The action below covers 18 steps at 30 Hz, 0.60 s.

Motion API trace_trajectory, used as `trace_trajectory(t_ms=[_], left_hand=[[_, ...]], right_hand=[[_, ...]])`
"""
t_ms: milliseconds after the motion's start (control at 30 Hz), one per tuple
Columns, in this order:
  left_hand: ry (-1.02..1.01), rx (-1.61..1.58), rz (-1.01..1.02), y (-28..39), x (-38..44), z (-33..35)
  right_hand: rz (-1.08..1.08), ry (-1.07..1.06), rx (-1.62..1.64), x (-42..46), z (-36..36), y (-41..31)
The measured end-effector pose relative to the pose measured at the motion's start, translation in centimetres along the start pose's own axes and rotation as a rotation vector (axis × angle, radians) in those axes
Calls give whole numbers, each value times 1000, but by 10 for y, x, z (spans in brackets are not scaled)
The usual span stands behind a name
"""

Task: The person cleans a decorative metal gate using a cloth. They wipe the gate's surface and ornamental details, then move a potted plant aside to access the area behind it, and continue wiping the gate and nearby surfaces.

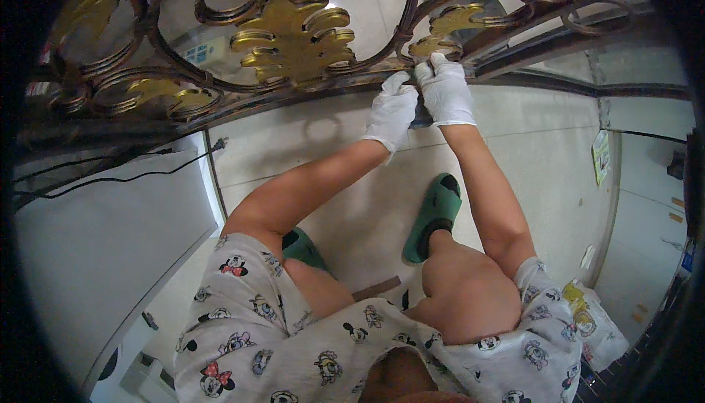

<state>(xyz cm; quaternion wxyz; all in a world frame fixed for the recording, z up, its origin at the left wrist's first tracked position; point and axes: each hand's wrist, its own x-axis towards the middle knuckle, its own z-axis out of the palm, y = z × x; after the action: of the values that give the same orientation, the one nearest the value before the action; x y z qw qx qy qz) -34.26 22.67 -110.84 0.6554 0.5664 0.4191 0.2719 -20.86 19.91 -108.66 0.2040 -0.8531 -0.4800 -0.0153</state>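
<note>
My right hand (447, 90), in a white glove, has its fingers bent at the lower rail (341, 85) of an ornate dark metal railing, just below a gold leaf ornament (435, 48). Close beside it, my left hand (392, 108), also gloved in white, is curled against the same rail. A narrow dark piece (423, 116) shows between the two hands; what it is and whether either hand grips it cannot be made out. Left of the hands, a large gold leaf ornament (297, 42) sits among the railing's curled bars.
Black cables with a plug (220, 143) lie over a grey-white panel (115, 227) at left. A brown strip (377, 288) is on the tiled floor near my green slippers (435, 216). At right are a plastic bag (597, 328) and white cabinet doors (641, 227).
</note>
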Motion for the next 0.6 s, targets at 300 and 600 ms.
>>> trace_trajectory(t_ms=[300,600], left_hand=[[-38,-155,-124,-6,-4,-20],[-40,-164,-47,-8,-7,-26]], right_hand=[[-55,226,169,6,-21,-2],[32,-40,292,15,-18,-10]])
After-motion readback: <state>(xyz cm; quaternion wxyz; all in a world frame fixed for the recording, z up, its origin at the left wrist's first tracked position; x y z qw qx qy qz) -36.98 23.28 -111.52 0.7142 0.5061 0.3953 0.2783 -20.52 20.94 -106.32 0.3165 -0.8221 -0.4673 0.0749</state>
